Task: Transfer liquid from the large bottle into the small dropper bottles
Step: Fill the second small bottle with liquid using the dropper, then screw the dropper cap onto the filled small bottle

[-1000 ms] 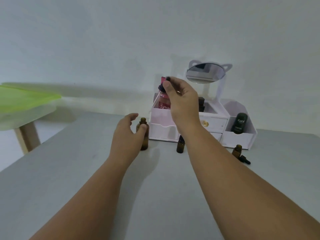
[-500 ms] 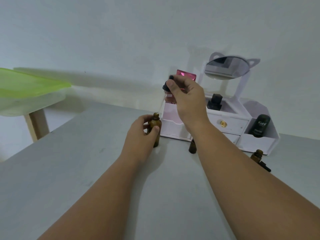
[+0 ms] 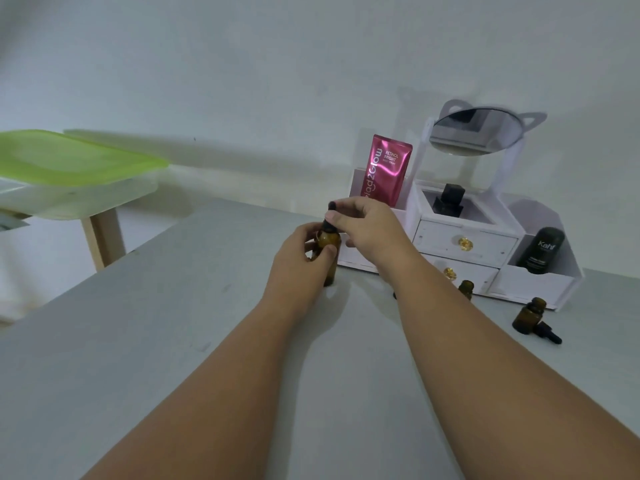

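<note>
At centre frame the left hand (image 3: 301, 261) wraps the large bottle (image 3: 328, 249) upright on the table (image 3: 156, 323); the right hand (image 3: 367, 225) pinches the dropper (image 3: 331, 211) at its neck. Two small bottles (image 3: 528, 315) wait lower right. Keep the bottle braced — lower the dropper straight down.

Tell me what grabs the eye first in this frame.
The two hands at centre: the left hand grips a brown bottle standing on the grey table, while the right hand pinches the black dropper at its neck. Behind them, a shiny pink pouch stands in a white organizer topped by a cat-eared mirror.
</note>
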